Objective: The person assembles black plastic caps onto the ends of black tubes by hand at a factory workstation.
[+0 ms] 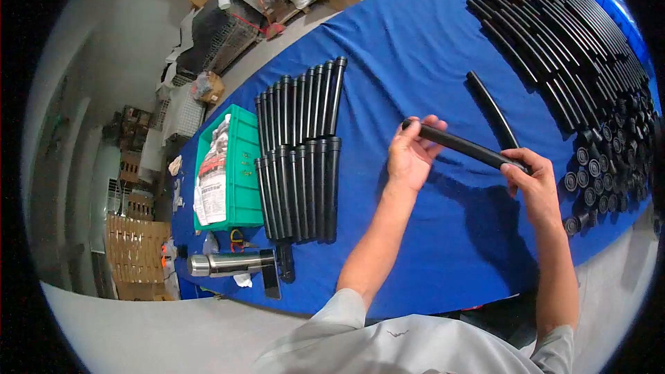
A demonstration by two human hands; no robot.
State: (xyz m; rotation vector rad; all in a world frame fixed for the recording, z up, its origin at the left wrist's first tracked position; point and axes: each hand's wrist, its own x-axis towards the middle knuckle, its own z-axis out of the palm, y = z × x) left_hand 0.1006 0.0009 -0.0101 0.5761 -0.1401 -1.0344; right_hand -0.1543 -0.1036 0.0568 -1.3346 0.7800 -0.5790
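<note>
A black tube (465, 145) is held above the blue cloth between my two hands. My left hand (413, 156) has its fingers around the tube's left end, palm turned up. At the other end, my right hand (530, 172) grips the tube between thumb and fingers. Just beyond it, a second black tube (490, 105) lies alone on the cloth. Many black end caps (603, 173) are heaped to the right of my right hand. Left of my hands, capped black tubes (299, 156) lie side by side in two rows.
A large pile of black tubes (554, 41) covers the far right, beside a blue crate (616, 10). A green crate (239, 166) with newspaper stands at the left. Near it are a steel flask (225, 264), a phone (271, 280) and scissors (237, 240) on the blue cloth (409, 249).
</note>
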